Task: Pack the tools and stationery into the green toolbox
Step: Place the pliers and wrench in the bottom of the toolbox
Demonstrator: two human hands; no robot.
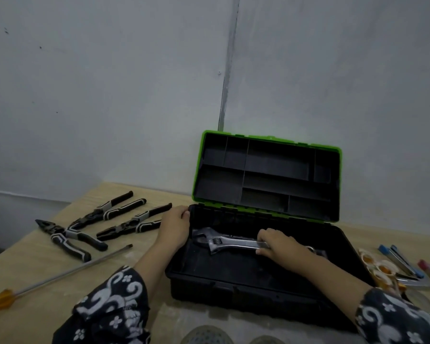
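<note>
R grip (276, 245) on wrench (224, 240) in toolbox (233, 291)

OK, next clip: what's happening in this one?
A person is packing tools into an open green toolbox on a table. The right hand grips the handle of an adjustable wrench that is inside the box's bottom, while the left hand rests on the box's left rim. Still out on the table: three pairs of pliers and a long screwdriver to the left, and pens and tape rolls to the right.
</note>
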